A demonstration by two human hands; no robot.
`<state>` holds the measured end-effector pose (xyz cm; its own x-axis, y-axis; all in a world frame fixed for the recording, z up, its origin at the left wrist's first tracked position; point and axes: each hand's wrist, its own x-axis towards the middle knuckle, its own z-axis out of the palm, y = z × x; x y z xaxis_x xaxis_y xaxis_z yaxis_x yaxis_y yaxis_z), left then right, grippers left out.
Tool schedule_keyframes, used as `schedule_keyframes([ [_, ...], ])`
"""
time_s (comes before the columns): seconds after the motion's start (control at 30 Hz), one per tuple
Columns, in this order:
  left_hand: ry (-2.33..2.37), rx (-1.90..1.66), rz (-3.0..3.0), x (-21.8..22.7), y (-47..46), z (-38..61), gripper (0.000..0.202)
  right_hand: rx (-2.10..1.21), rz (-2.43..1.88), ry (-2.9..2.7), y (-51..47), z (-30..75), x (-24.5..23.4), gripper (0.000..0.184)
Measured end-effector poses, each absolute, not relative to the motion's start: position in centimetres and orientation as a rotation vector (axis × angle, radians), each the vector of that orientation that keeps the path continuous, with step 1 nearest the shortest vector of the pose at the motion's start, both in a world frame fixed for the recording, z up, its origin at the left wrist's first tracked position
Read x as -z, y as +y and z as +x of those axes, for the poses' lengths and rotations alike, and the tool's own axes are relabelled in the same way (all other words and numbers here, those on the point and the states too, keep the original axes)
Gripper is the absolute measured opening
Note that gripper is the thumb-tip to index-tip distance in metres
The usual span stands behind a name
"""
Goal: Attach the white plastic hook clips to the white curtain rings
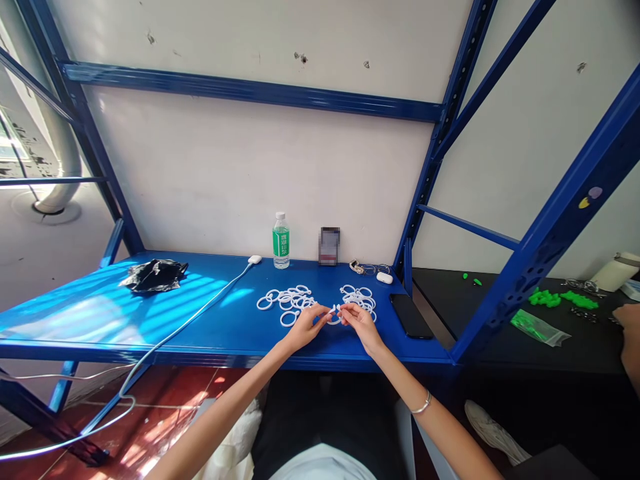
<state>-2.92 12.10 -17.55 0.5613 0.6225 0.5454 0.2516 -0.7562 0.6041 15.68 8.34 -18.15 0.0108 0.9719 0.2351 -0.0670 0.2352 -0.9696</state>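
Note:
My left hand (307,325) and my right hand (361,320) meet over the blue shelf top (200,320). Together they pinch a white plastic ring (335,312) between their fingertips. A loose pile of several white rings (289,301) lies just beyond my left hand. Another pile of white rings (359,296) lies just beyond my right hand. A silver bracelet sits on my right wrist.
A green-labelled water bottle (281,241), a propped phone (329,246), a white charger with cable (255,259), black crumpled plastic (153,274), a white earbud case (384,277) and a dark phone (410,315) are on the shelf. Green parts (563,299) lie on the black bench; another person's hand (631,333) shows at the right.

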Motion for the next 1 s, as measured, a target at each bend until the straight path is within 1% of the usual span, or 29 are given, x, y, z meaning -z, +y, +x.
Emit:
schedule_keyframes([
  [0.27,0.622,-1.067,2.378,17.2,11.8,-2.8,0.036,-0.894,-0.997,-1.399,8.1,15.0,18.5,0.038],
  [0.53,0.674,-1.052,2.320,17.3,11.7,-2.8,0.032,-0.883,-0.946,-1.383,7.8,14.6,18.4,0.030],
  [0.63,0.706,-1.033,2.258,17.0,11.5,-2.8,0.038,-0.874,-0.939,-1.356,7.7,14.5,18.1,0.029],
  [0.7,0.679,-0.995,2.234,16.9,11.5,-2.8,0.041,-0.888,-0.947,-1.352,7.6,14.4,17.9,0.029],
  [0.83,0.617,-0.898,2.163,16.8,11.4,-2.7,0.038,-0.990,-0.925,-1.334,7.4,14.2,17.7,0.029],
  [1.0,0.549,-0.801,2.048,16.4,11.2,-2.7,0.040,-1.141,-0.891,-1.258,7.5,14.2,18.2,0.034],
])
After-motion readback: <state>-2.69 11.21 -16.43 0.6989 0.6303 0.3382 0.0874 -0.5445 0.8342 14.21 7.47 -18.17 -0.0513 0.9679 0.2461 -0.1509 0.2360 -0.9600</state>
